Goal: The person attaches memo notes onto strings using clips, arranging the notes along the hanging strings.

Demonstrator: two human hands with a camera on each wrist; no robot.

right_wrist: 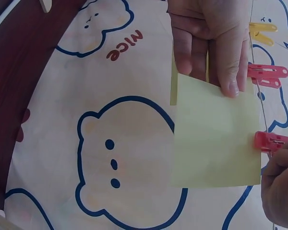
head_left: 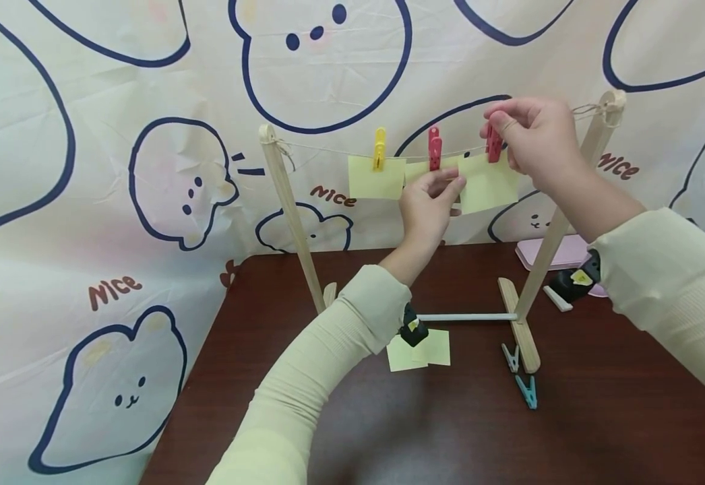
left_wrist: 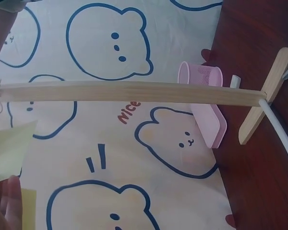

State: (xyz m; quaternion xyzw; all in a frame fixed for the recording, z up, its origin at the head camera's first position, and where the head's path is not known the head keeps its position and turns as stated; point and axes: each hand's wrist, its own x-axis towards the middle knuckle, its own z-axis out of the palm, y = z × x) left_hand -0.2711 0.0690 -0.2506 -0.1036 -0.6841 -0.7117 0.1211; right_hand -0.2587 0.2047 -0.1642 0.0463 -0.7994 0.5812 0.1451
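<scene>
A string (head_left: 319, 148) runs between two wooden posts. My right hand (head_left: 537, 141) pinches a red clothespin (head_left: 494, 145) at the string, with its jaws over the top edge of a pale yellow sticky note (right_wrist: 218, 136). The left edge of that note is held between the thumb and fingers of my left hand (head_left: 426, 210). Further left, another red clothespin (head_left: 435, 149) grips a second note (head_left: 414, 172), partly hidden behind my left fingers. A yellow clothespin (head_left: 379, 149) holds a third note (head_left: 369, 180) at the string's left side.
Loose sticky notes (head_left: 439, 349) lie on the dark table (head_left: 437, 431) under the white crossbar (head_left: 468, 317). Grey (head_left: 511, 358) and teal (head_left: 528, 392) clothespins lie by the right wooden foot (head_left: 525, 337). Behind the right post (head_left: 545, 259) stands a pink mesh holder (left_wrist: 206, 76).
</scene>
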